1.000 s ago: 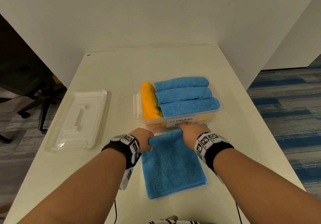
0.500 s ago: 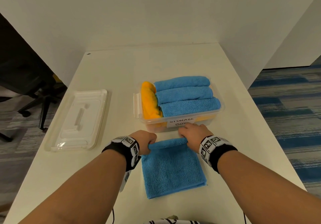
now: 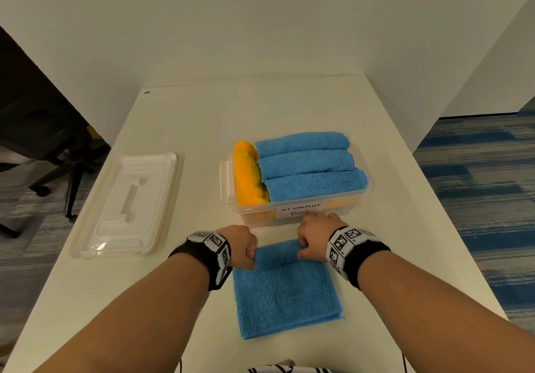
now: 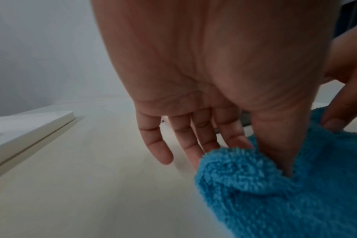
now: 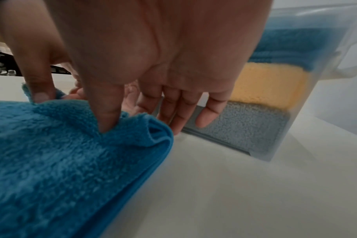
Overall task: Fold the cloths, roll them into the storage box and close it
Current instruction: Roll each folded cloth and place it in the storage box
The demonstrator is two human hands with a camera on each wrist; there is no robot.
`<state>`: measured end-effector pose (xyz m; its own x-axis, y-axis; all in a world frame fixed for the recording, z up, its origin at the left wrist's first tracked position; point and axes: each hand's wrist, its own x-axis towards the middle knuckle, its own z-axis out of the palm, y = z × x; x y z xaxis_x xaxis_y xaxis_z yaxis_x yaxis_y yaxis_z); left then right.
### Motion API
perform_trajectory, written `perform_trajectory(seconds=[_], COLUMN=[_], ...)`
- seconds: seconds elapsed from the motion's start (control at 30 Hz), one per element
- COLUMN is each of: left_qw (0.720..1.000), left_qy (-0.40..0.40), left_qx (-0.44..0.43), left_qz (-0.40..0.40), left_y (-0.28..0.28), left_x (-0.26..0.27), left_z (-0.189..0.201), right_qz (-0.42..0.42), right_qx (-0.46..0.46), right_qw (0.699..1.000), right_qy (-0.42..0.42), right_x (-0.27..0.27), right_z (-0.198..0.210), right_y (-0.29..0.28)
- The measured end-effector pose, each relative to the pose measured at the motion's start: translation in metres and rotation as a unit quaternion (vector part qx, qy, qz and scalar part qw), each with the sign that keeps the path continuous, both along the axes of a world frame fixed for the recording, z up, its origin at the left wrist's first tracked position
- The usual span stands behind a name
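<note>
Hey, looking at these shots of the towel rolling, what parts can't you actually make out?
- Head view: fingertips of the left hand and right hand, curled under onto the blue towel.
- Head view: top line of the label on the storage box, cut by the rim.
- Right wrist view: box contents dimmed by the frosted wall.
- Left wrist view: lid, cut off at the left edge.

Four blue cloths (image 3: 285, 294), one orange cloth (image 3: 246, 175), one storage box (image 3: 359, 199), one lid (image 3: 127, 204), two hands (image 3: 237, 245).

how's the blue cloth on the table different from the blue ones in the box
The blue cloth on the table lies mostly flat, only its far edge rolled, pinched by the left hand and right hand. The three blue rolls are fully rolled, untouched, inside the storage box. Same colour, same fluffy texture.
</note>
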<state>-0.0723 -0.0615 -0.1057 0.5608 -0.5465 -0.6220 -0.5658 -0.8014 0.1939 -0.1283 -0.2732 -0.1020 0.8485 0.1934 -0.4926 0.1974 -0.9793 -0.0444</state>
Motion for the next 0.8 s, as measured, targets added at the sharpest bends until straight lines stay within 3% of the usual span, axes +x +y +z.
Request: perform_trajectory(seconds=[0.3,0.63,0.8], left_qw=[0.999,0.989,0.994], left_qy=[-0.018,-0.036,-0.022], left_qx=[0.025,0.07,0.076], left_qz=[-0.014,-0.121,-0.071], left_y=[-0.01,-0.02,-0.022], left_x=[-0.001,-0.001,-0.003], left_z=[-0.003,-0.003,0.001], right_qz=[0.004,0.087,0.052], right_qx=[0.073,0.012,0.047], right_qw=[0.997,0.996,0.997], right_qy=[-0.021,0.001,0.038], right_x=[0.001,0.0,0.002], right_z=[-0.005,-0.005,-0.003], right_y=[0.005,0.012,0.011])
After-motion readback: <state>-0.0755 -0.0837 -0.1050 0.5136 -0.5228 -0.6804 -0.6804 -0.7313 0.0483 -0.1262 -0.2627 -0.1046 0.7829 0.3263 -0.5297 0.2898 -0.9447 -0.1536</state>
